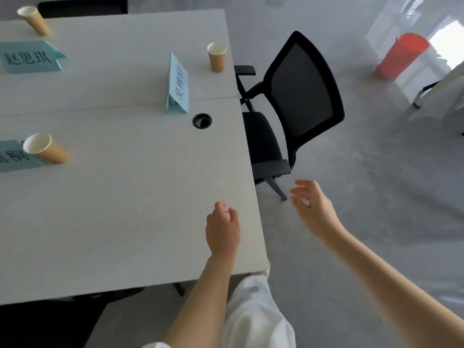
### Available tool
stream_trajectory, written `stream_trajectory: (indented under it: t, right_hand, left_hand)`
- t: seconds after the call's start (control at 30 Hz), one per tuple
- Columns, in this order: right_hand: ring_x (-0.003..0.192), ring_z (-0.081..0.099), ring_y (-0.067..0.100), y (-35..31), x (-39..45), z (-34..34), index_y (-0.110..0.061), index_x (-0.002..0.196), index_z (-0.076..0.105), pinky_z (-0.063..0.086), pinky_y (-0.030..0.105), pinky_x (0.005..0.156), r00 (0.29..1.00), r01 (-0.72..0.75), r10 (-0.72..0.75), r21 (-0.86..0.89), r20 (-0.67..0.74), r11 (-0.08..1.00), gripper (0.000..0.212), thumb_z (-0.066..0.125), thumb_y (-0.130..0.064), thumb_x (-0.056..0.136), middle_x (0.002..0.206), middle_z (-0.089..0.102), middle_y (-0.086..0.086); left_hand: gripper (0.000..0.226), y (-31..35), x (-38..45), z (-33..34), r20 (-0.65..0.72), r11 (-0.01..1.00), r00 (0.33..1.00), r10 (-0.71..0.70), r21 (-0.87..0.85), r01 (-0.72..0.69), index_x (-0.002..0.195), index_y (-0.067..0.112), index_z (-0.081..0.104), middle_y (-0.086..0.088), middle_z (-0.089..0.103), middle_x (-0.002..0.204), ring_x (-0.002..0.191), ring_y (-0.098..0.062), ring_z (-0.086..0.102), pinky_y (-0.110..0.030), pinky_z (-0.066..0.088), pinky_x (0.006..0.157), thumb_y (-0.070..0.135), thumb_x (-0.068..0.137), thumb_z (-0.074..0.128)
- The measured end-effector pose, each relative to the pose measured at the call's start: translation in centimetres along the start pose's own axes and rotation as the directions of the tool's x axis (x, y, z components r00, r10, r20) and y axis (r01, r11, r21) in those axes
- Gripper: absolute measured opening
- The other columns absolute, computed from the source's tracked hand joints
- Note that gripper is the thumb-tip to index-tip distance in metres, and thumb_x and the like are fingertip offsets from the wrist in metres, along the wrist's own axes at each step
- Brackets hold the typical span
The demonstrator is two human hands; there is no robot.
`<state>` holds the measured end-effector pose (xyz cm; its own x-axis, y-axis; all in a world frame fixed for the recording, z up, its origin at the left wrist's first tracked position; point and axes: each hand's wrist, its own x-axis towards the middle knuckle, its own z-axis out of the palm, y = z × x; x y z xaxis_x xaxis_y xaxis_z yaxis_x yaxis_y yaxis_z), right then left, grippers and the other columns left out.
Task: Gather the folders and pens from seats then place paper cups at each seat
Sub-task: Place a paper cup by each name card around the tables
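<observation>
Three brown paper cups (217, 57) sit by light-blue name cards (178, 84) w/ seats served (no folders visible); left hand (222, 228), right hand (312, 208) both empty, loosely open, lower centre.

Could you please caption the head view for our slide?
Empty hands, left and right, beside a table set with three paper cups.

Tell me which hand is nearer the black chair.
Right. The right hand hovers over the floor just below the black chair; the left hand is over the table edge.
</observation>
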<state>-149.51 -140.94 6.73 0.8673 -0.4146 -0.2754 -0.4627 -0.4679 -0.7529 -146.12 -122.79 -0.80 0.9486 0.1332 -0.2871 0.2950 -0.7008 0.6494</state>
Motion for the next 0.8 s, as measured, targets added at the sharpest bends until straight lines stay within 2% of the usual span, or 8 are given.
stream_trajectory:
  t: [0.1, 0.23, 0.37, 0.47, 0.57, 0.73, 0.8]
  right_hand:
    - [0.103, 0.054, 0.01, -0.7, 5.0, -2.2, -0.013, 0.128, 0.046, 0.042, 0.024, 0.088, 0.999, 0.015, -0.014, -0.023, 0.047, 1.0, 0.035, 0.05, -0.009, 0.093, 0.113, 0.061, -0.002]
    - [0.106, 0.055, 0.009, -1.0, 10.9, -4.7, -0.015, 0.128, 0.047, 0.043, 0.025, 0.089, 0.996, 0.026, -0.026, 0.0, 0.088, 1.0, 0.034, 0.051, -0.013, 0.094, 0.113, 0.061, -0.004]
    - [0.103, 0.056, 0.011, -0.7, 15.9, -7.2, -0.016, 0.131, 0.046, 0.04, 0.02, 0.082, 0.988, 0.035, -0.036, 0.012, 0.148, 0.999, 0.037, 0.05, -0.014, 0.094, 0.119, 0.061, -0.002]
    - [0.106, 0.055, 0.011, -0.1, 19.9, -9.7, -0.016, 0.133, 0.045, 0.041, 0.021, 0.087, 0.976, 0.082, -0.082, 0.009, 0.204, 0.997, 0.038, 0.051, -0.015, 0.095, 0.122, 0.061, 0.0]
    - [0.112, 0.055, 0.01, 0.8, 24.1, -12.5, -0.016, 0.132, 0.046, 0.042, 0.021, 0.089, 0.958, 0.118, -0.124, 0.036, 0.259, 0.992, 0.039, 0.054, -0.016, 0.094, 0.121, 0.061, -0.002]
    - [0.117, 0.053, 0.008, 1.5, 30.7, -17.9, -0.021, 0.13, 0.047, 0.044, 0.024, 0.096, 0.902, 0.181, -0.179, 0.034, 0.393, 0.983, 0.039, 0.056, -0.017, 0.093, 0.115, 0.059, -0.008]
    - [0.118, 0.052, 0.008, 1.1, 33.4, -19.7, -0.021, 0.13, 0.047, 0.044, 0.026, 0.098, 0.872, 0.229, -0.217, 0.027, 0.439, 0.973, 0.039, 0.056, -0.018, 0.093, 0.115, 0.059, -0.01]
  left_hand:
    - [0.031, 3.6, 3.2, 1.7, -0.029, 0.998, 0.998, -0.057, -0.013, 0.057, 0.123, 0.015, 0.056, -0.007, 0.066, 0.107, 0.106, -0.028, 0.057, -0.039, 0.048, 0.083, 0.023, 0.095, 0.044]
    - [0.03, 8.7, 6.8, 3.8, -0.081, 1.0, 0.996, -0.027, -0.001, 0.027, 0.121, 0.014, 0.057, -0.007, 0.067, 0.104, 0.103, -0.028, 0.057, -0.037, 0.047, 0.079, 0.02, 0.094, 0.046]
    - [0.028, 13.3, 9.3, 6.7, -0.112, 1.0, 0.994, -0.002, 0.012, 0.003, 0.121, 0.014, 0.057, -0.006, 0.067, 0.105, 0.097, -0.023, 0.059, -0.027, 0.041, 0.068, 0.02, 0.096, 0.047]
    - [0.029, 16.4, 10.5, 9.9, -0.13, 1.0, 0.991, -0.013, 0.02, 0.015, 0.125, 0.016, 0.056, -0.005, 0.067, 0.108, 0.097, -0.018, 0.061, -0.024, 0.045, 0.068, 0.023, 0.098, 0.047]
    - [0.033, 19.8, 11.3, 13.5, -0.149, 0.998, 0.986, -0.07, -0.013, 0.069, 0.129, 0.018, 0.053, -0.002, 0.067, 0.112, 0.101, -0.018, 0.06, -0.029, 0.051, 0.076, 0.024, 0.097, 0.046]
    - [0.033, 26.8, 11.5, 18.9, -0.219, 0.978, 0.955, -0.203, -0.091, 0.187, 0.13, 0.019, 0.052, 0.001, 0.067, 0.111, 0.099, -0.014, 0.058, -0.027, 0.048, 0.072, 0.024, 0.098, 0.048]
    - [0.032, 29.5, 11.7, 20.7, -0.254, 0.971, 0.939, -0.232, -0.121, 0.207, 0.128, 0.019, 0.053, 0.0, 0.067, 0.108, 0.09, -0.012, 0.059, -0.028, 0.051, 0.072, 0.025, 0.097, 0.049]
